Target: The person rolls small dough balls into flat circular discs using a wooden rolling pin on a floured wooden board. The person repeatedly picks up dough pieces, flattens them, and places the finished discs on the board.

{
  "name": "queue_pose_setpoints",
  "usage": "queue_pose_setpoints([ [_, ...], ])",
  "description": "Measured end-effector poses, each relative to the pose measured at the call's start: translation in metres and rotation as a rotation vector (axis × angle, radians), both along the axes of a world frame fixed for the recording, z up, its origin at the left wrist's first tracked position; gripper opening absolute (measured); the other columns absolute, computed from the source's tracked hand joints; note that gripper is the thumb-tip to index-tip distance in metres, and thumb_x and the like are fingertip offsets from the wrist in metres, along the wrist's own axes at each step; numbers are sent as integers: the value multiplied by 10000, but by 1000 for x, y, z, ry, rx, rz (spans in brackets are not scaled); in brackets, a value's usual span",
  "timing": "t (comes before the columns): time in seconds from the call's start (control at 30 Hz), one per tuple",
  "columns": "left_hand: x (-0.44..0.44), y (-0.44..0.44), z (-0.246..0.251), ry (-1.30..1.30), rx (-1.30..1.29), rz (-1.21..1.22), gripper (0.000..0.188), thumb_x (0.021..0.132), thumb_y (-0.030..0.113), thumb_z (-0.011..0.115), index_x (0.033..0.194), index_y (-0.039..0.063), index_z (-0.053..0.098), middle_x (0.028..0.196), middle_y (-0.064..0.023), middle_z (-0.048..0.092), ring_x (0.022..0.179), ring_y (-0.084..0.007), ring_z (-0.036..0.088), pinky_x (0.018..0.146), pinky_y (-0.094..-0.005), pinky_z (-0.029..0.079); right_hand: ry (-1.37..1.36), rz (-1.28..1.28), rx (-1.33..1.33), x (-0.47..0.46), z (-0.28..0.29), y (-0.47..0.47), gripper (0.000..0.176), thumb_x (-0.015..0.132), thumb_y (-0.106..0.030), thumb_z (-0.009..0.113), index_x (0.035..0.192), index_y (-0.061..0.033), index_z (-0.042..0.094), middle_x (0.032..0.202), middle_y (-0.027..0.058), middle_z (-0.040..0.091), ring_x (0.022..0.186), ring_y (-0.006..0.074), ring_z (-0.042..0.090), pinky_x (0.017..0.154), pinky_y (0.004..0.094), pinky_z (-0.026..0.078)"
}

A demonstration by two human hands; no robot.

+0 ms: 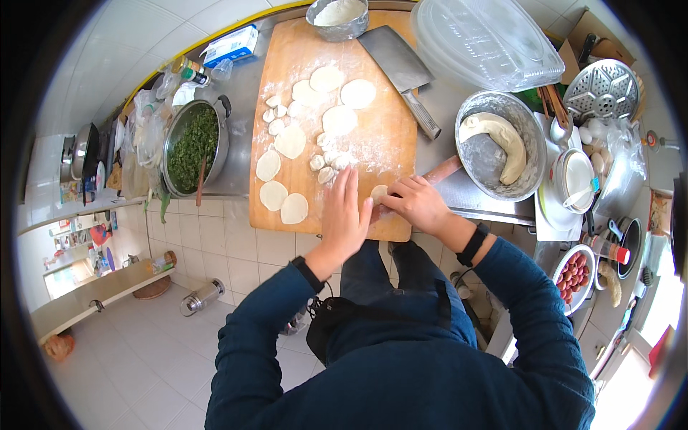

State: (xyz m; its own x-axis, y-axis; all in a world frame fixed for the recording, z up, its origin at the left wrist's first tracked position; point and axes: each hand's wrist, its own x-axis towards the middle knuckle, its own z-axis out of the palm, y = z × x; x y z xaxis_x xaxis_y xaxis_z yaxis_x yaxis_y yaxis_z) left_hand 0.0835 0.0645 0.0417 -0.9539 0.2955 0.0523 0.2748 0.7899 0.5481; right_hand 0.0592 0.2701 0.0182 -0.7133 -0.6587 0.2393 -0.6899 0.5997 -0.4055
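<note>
My right hand (422,207) grips a wooden rolling pin (443,170) near the front edge of a floured wooden board (387,148). A small dough disc (378,192) lies by its fingertips. Stretched out beside it, my left hand (346,217) holds nothing, its thumb apart from the fingers and close to the disc. Just beyond its fingertips sit several small floured dough pieces (325,174). Thin round dough wrappers (339,120) are spread over the board, some overlapping. More small dough pieces (277,127) cluster at the board's left.
Left stands a pot of chopped greens (193,148) with a wooden-handled utensil. A cleaver (398,59) lies across the board's right edge, handle outward. Beyond are a flour bowl (338,27) and clear plastic lids (489,43). A metal bowl (540,161) holding a dough roll (502,140) stands right.
</note>
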Motion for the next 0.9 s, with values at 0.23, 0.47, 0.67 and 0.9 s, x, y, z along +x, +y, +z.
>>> queue_pose_setpoints([
  [0.23,55,9,-18,-195,-291,-4,890,940,448,538,1511,-89,118,1591,-259,121,1499,-385,43,1090,-708,-1,-108,-128,34,-4,-7,1,570,864,-295,616,1372,-72,486,1432,118,464,1383,288,386,1141,449,304],
  [0.47,33,1,-26,-62,-300,32,967,905,567,524,1514,-81,144,1611,-232,105,1506,-346,69,1112,-676,53,-9,-222,435,-19,-12,-5,752,965,-497,439,1524,-27,258,1611,88,226,1511,243,120,1197,524,90],
  [0.67,-16,-15,-26,43,-368,13,1000,902,615,489,1536,-46,87,1621,-220,60,1509,-351,48,1161,-610,76,25,-356,413,-63,-16,-32,729,987,-488,386,1532,-28,235,1614,85,221,1514,228,107,1204,513,43],
  [0.9,11,3,-12,-80,-133,-163,957,857,390,688,1537,3,136,1585,-237,188,1460,-370,226,1147,-573,201,-21,-162,347,2,-18,3,507,878,-342,617,1270,-36,519,1491,136,375,1431,281,297,1139,455,287],
])
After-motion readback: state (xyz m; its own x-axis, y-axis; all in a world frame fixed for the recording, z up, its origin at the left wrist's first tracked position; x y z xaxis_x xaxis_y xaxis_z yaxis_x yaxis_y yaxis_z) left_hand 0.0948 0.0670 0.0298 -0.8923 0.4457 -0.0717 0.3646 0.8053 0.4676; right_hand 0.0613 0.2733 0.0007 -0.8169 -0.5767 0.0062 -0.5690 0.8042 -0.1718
